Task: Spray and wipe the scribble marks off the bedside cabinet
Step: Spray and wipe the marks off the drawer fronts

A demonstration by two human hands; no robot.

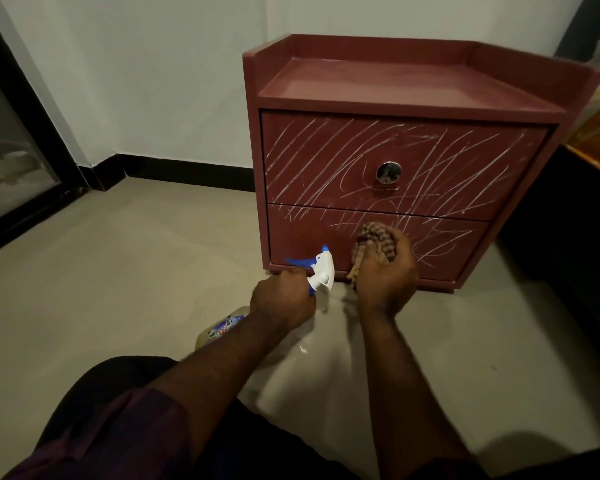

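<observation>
Your left hand [281, 299] is wrapped around the spray bottle [321, 270], nozzle at the lower drawer [371, 244] of the bedside cabinet [409, 95] on the floor; your right hand [387, 271] is balled around the cloth [374, 242], pressed on that drawer. Scribble marks [395, 161] cover both fronts. Barely started, I'd say; nearly all wiping is left.

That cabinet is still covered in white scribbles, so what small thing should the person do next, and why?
Probably raise the spray bottle in the left hand and squirt the lower drawer. White scribble marks still cover both drawer fronts, the nozzle sits low by the cabinet's base, and the right hand already holds the bunched cloth at that drawer, ready to wipe.
</observation>
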